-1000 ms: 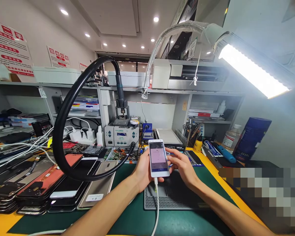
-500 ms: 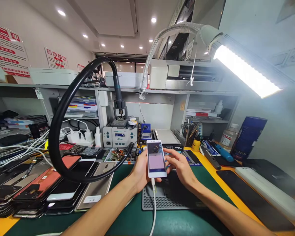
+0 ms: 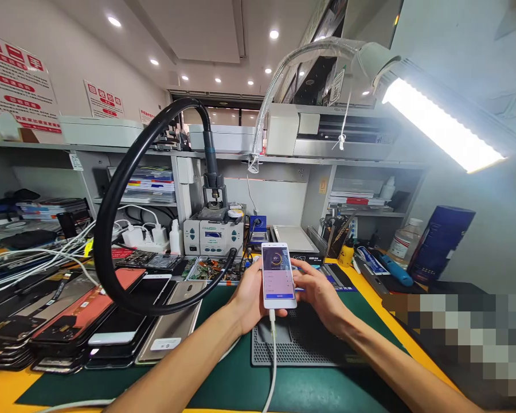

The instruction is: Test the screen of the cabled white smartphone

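Note:
A white smartphone (image 3: 279,281) is held upright over the bench, its lit screen showing a ring with a number above a pale list and a blue bar. My left hand (image 3: 250,295) is closed round its left side and back, with fingertips showing below its lower edge. At its right edge, my right hand (image 3: 320,289) has its fingers bent against the phone; some fingertips are hidden behind it. A white charging cable (image 3: 273,350) is plugged into the bottom and runs down toward me. Below lies a grey perforated pad (image 3: 284,355).
Stacked phones (image 3: 112,321) and a gold phone back (image 3: 172,327) cover the left side. A thick black hose (image 3: 101,241) loops from the hot-air station (image 3: 214,236). A parts tray (image 3: 210,269) sits behind. A bright lamp (image 3: 442,126) hangs right; blurred squares hide the lower right.
My right fingers have drawn in against the phone's right edge. The screen now shows a list and blue bar in its lower part. The whole view has shifted slightly.

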The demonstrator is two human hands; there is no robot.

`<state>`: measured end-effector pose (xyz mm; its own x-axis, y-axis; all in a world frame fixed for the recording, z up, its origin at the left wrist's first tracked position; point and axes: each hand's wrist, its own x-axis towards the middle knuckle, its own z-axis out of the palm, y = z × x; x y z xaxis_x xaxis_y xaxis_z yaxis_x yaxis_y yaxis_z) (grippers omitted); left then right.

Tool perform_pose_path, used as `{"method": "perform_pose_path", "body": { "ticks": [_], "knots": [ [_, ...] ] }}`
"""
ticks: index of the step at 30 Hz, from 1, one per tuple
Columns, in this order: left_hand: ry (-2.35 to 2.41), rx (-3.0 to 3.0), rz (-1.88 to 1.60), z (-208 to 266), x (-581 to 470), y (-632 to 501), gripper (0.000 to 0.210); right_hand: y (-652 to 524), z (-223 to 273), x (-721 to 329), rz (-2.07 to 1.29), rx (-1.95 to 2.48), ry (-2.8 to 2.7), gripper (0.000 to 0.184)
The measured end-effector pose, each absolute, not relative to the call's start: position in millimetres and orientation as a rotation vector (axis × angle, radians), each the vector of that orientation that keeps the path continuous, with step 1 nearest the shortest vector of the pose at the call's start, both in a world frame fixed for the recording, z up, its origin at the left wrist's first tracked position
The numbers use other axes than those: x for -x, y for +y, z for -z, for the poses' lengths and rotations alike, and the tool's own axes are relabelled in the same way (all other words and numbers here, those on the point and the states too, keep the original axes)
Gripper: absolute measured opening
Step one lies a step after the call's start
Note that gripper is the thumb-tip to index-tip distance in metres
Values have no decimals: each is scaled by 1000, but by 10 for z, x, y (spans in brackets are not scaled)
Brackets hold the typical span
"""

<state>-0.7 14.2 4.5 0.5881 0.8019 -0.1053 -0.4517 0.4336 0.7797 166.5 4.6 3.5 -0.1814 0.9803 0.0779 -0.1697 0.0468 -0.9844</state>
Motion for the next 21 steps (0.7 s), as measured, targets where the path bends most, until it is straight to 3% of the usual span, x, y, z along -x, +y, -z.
{"method": "perform_pose_path", "body": {
  "ticks": [8, 21],
  "knots": [
    [463, -772, -724, -58, 5, 119, 70, -31, -159, -1694, -1723, 809, -1246, 41],
    [494, -766, -724, -52, -32, 86, 76, -10, -119, -1701, -1688, 894, -1258, 36]
  ]
}}
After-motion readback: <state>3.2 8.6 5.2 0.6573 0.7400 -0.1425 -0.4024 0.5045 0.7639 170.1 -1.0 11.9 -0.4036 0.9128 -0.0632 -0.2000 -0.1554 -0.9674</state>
